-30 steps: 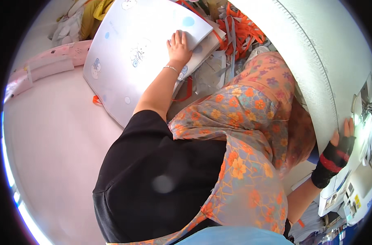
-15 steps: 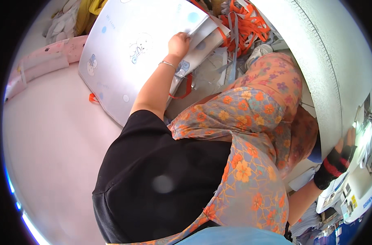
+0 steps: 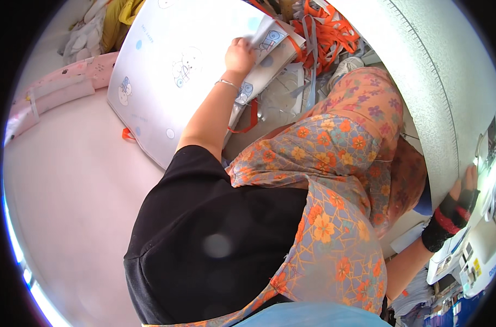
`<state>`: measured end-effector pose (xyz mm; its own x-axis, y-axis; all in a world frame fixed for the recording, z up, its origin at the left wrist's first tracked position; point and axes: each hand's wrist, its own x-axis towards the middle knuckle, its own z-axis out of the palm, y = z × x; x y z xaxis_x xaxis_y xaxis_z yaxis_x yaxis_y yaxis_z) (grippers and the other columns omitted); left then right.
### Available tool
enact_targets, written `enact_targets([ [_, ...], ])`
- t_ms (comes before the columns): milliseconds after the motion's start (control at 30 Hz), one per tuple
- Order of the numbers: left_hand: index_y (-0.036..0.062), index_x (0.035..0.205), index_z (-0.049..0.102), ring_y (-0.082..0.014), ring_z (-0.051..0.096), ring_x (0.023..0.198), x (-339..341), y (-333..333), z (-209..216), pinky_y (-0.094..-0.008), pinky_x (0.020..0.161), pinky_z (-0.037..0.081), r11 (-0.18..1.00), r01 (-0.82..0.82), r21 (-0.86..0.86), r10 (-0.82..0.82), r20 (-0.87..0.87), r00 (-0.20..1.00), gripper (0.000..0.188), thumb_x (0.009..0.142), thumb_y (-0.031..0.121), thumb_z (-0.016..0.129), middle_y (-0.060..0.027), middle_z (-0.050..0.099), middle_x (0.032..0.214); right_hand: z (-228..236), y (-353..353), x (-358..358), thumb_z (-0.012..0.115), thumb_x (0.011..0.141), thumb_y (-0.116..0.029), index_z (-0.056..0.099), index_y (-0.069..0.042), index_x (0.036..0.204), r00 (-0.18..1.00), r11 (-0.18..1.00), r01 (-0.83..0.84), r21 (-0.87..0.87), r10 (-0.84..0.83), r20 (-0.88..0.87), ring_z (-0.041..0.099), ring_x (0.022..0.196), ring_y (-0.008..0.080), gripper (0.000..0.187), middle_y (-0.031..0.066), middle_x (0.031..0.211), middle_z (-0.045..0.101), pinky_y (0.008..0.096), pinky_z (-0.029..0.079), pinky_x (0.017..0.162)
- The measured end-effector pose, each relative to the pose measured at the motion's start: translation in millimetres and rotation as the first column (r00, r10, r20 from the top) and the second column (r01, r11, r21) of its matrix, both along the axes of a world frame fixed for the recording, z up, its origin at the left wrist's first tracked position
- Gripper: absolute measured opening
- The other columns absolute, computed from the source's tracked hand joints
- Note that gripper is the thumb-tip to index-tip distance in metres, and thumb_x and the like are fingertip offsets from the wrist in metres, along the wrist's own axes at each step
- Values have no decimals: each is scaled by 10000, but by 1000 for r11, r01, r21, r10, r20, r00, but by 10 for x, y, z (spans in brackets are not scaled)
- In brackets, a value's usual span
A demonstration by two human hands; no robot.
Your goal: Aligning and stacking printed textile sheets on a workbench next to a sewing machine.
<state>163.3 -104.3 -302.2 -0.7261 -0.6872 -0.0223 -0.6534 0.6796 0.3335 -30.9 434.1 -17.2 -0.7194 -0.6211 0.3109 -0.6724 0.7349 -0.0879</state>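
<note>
My left hand [image 3: 240, 56] is closed on the edge of a large white panel [image 3: 172, 103] printed with pale bears and blue dots; its fingertips are partly hidden. Along that edge, a flap of the same printed material [image 3: 270, 41] lies folded beside my fingers. The panel looks flat and smooth with rounded corners, and orange binding shows at its rim. Far to the right, my right hand [image 3: 459, 204] wears a black and red fingerless glove. Its fingers are stretched out over the white tabletop, close to a white machine [image 3: 485, 259] that resembles a sewing machine.
A heap of orange and grey strips [image 3: 327, 41] lies beyond the panel. The white table [image 3: 422, 71], with a ruler scale along it, curves down the right side. To the left, a pink padded strip [image 3: 65, 90] lies on a pale surface. My legs, in flowered cloth, fill the middle.
The flap beside my left hand has turned so that more of its blue print shows. My left hand has shifted only slightly, and my right hand has barely moved.
</note>
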Motion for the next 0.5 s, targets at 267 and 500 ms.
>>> enact_targets([
  [267,30,1221,574,-323,499,1237,-274,151,-74,-477,988,423,931,125,-344,-81,139,987,402,841,158,557,-195,514,1337,31,-34,30,511,950,-57,588,32,1257,999,997,-2,-74,6,47,537,1219,352,328,212,1331,557,428,394,1057],
  [500,-31,995,642,-364,658,882,387,-792,660,-433,822,519,716,-397,574,613,-244,752,352,916,299,552,-199,679,973,5,-1,26,536,937,-59,599,27,1241,1000,995,-13,-101,15,22,545,1209,354,323,204,1315,571,425,409,1038],
])
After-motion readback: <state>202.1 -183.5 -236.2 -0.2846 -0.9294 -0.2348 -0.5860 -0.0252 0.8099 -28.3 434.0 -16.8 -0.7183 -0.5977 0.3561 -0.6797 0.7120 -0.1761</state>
